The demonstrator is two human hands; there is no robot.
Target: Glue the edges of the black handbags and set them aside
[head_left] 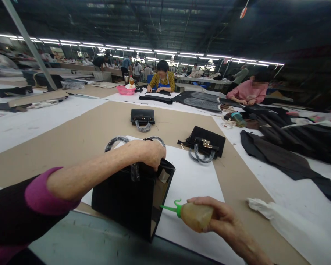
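A black handbag stands at the table's near edge, its open side facing right and showing a tan inside. My left hand reaches over it and grips the top edge near the far right corner; the fingertips are hidden. The bag's wrapped handles stick up beside my wrist. My right hand is closed around a squeeze bottle of yellowish liquid with a green nozzle. The bottle lies tilted almost level, its tip pointing left at the bag's open side. Whether the tip touches the bag I cannot tell.
Two finished-looking black handbags, one small and one larger, lie farther back on brown board. White crumpled material is at right, with dark fabric pieces beyond. Two co-workers sit across the table; a pink basket stands near one.
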